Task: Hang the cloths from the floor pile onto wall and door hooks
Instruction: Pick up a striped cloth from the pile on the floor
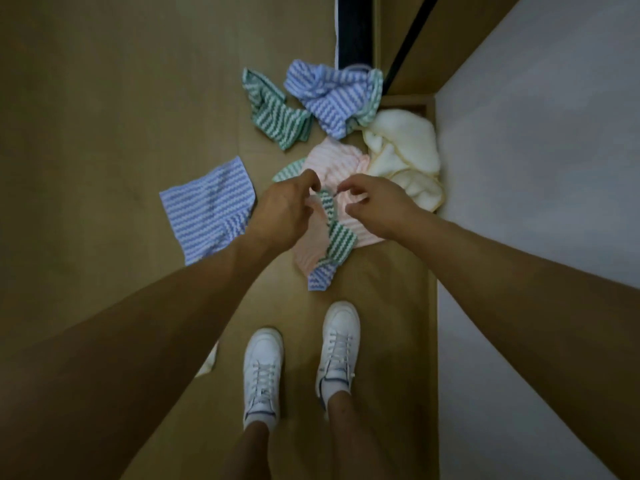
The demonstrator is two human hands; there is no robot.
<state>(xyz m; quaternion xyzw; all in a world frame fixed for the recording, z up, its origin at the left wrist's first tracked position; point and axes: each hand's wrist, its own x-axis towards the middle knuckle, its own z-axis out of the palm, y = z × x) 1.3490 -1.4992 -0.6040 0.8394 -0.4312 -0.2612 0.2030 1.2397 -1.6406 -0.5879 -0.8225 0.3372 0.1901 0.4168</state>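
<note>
I look straight down at a pile of cloths on the wooden floor. My left hand point(282, 211) and my right hand point(375, 206) both pinch the top of a green-and-white striped cloth point(337, 237), which hangs down between them above the pile. Under it lies a pink striped cloth point(334, 161). A cream towel point(401, 150) sits by the wall. Further off lie a blue striped cloth point(329, 95) and another green striped cloth point(273, 112). A flat blue striped cloth point(207, 209) lies to the left. No hooks are in view.
A white wall point(536, 168) with a wooden skirting board point(433, 323) runs along the right. A dark door gap point(355, 29) shows at the top. My white shoes point(263, 368) stand just short of the pile. A pale cloth scrap point(209, 363) peeks out under my left arm.
</note>
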